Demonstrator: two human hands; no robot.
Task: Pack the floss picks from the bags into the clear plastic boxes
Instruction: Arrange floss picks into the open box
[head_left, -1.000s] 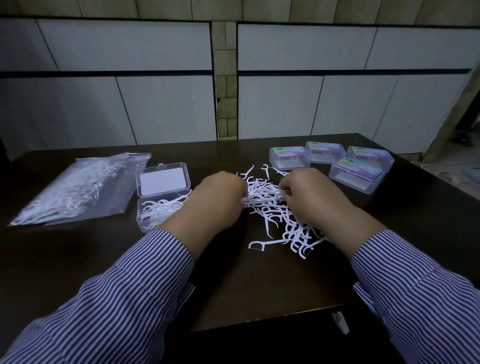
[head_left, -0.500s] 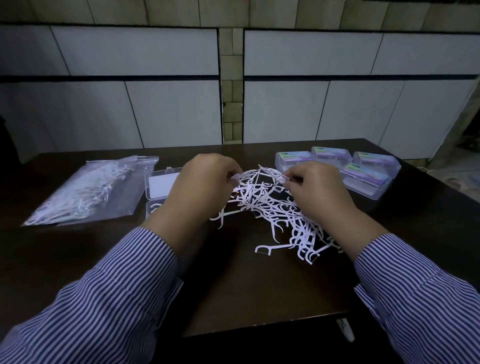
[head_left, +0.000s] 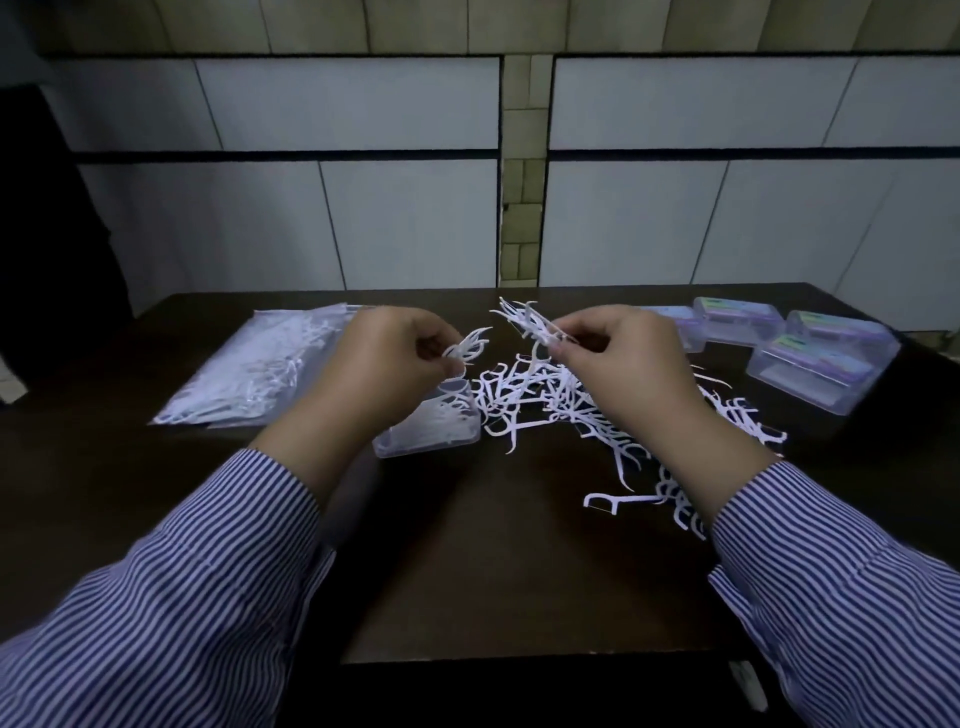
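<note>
On the dark worktop (head_left: 493, 587), far left, a clear bag (head_left: 260, 374) lies flat with white floss picks packed inside it. Just right of the bag, the left hand (head_left: 384, 374) is raised above the surface, its thumb and fingers curled and pinching a small bunch (head_left: 470, 347) of picks whose thin tips fan up and to the right. Beneath that hand sits an open box (head_left: 431, 428), clear plastic, with picks already lying in it; the hand covers its far part, so the lid cannot be made out. Right of the box a loose pile (head_left: 561, 402) of white picks sprawls over the worktop, trailing toward the near right, where a single pick (head_left: 618, 501) lies apart at the pile's near edge. Above the pile the right hand (head_left: 618, 364) is lifted too, fingers curled and pinching a second bunch (head_left: 530, 322) that points up and left, toward the left hand's bunch without touching it. At the far right stand four closed boxes (head_left: 810, 364) with what look like purple and green labels, clustered close together. Striped sleeves (head_left: 208, 597) cover both forearms.
</note>
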